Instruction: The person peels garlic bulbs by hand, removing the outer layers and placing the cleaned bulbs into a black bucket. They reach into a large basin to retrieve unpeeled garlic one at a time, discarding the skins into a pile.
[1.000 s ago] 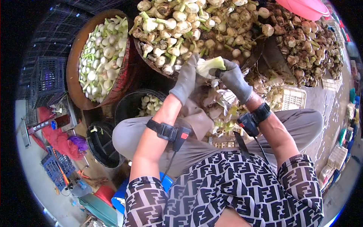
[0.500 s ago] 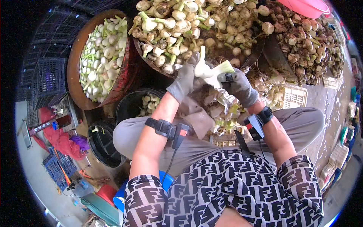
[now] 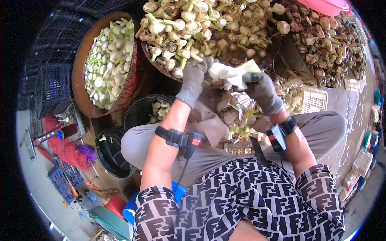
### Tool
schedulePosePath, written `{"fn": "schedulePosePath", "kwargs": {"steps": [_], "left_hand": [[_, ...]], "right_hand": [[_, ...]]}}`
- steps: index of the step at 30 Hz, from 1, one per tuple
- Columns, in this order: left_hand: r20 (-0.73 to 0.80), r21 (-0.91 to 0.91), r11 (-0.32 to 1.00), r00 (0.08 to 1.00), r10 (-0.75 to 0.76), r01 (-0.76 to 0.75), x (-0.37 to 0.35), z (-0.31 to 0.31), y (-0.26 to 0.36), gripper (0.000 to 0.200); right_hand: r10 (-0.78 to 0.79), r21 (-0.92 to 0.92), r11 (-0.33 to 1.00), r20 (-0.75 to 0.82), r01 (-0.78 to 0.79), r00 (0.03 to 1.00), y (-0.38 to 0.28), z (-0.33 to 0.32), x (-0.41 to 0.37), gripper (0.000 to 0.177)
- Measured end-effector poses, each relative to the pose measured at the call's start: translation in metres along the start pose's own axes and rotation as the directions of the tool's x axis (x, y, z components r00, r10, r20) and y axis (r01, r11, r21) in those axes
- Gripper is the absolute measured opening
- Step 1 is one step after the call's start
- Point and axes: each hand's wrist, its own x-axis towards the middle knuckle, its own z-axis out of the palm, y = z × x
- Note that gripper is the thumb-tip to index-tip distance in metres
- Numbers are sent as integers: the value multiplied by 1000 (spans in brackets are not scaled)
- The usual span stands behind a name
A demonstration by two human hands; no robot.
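Between my gloved hands is a white garlic bulb [image 3: 220, 71] with a thick pale-green stalk [image 3: 250, 67] pointing right. My left hand [image 3: 195, 80] is closed at the bulb's left end, its fingertips partly hidden. My right hand [image 3: 262, 91] is closed at the stalk side, with white garlic skin [image 3: 237, 81] bunched by its fingers. A black band-like piece [image 3: 252, 77] sits on that hand's thumb or finger. Just below hang loose peelings [image 3: 239, 105]. Behind my hands lies a big heap of unpeeled garlic [image 3: 193, 28] in a wide basin.
At the left stands a rusty tub [image 3: 78, 76] full of peeled garlic. Nearer are a black bucket [image 3: 134, 114] holding bulbs and another black bucket [image 3: 114, 158]. Dirtier garlic [image 3: 321, 48] is piled at right, by a pink basin [image 3: 327, 7]. A cream crate [image 3: 315, 100] stands beside my knee.
The garlic bulb has turned from an upright stalk to lying more sideways. My right hand has shifted slightly right, with more skin pulled off the bulb. My left hand stays nearly in place.
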Motion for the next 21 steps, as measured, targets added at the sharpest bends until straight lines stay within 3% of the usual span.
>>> {"fn": "schedulePosePath", "kwargs": {"steps": [1, 2, 3, 5, 7, 9, 10, 11, 12, 13, 15, 17, 19, 20, 21], "left_hand": [[58, -215, 976, 998, -34, 46, 3, -1, 0, 27], [95, -264, 962, 994, -53, 76, 4, -3, -3, 29], [86, -338, 936, 993, -74, 99, 7, -4, -6, 30], [70, -479, 867, 990, -120, 139, 10, -5, -6, 31], [212, -607, 750, 963, -166, 263, 14, -22, -4, 35], [314, -752, 557, 935, -167, 352, 30, -45, -18, 32], [346, -744, 548, 922, -174, 383, 35, -51, -26, 33], [331, -762, 512, 918, -219, 397, 35, -50, -28, 34], [318, -779, 474, 911, -264, 410, 34, -47, -32, 35], [311, -773, 474, 903, -298, 423, 33, -42, -32, 36], [294, -736, 510, 889, -352, 446, 31, -31, -30, 37], [269, -681, 585, 893, -361, 441, 23, -21, -30, 37], [254, -617, 668, 908, -332, 417, 11, -6, -28, 37], [65, -422, 848, 943, -326, 322, -3, 4, -16, 33], [-10, -342, 914, 972, -235, 218, -1, 2, -18, 31]], "right_hand": [[-148, -209, 967, 5, 145, 989, 7, -10, -5, 14], [-177, -463, 865, 84, 196, 981, 9, -20, -7, 11], [-234, -631, 752, 18, 193, 972, 9, -24, -16, 7], [-357, -467, 831, -35, 301, 933, 15, -31, -26, 7], [-214, -375, 910, -54, 179, 975, 30, -47, -39, 7], [-281, -561, 794, 4, 235, 960, 25, -61, -47, 9], [159, -209, 966, 5, -155, 987, 20, -67, -48, 13], [536, 140, 818, 166, -558, 828, 10, -69, -47, 18], [642, -351, 759, 261, -548, 721, 2, -64, -37, 26], [507, -775, 620, 272, -126, 818, 5, -51, -38, 33], [246, -778, 628, 222, 20, 944, 20, -41, -29, 44], [255, -538, 829, 121, -153, 959, 5, -21, -7, 46], [335, -227, 927, 153, -297, 930, 5, 2, 9, 43], [366, -63, 931, 179, -361, 913, 7, 12, 16, 42], [279, -35, 960, 166, -277, 946, 19, 24, 19, 34]]}}
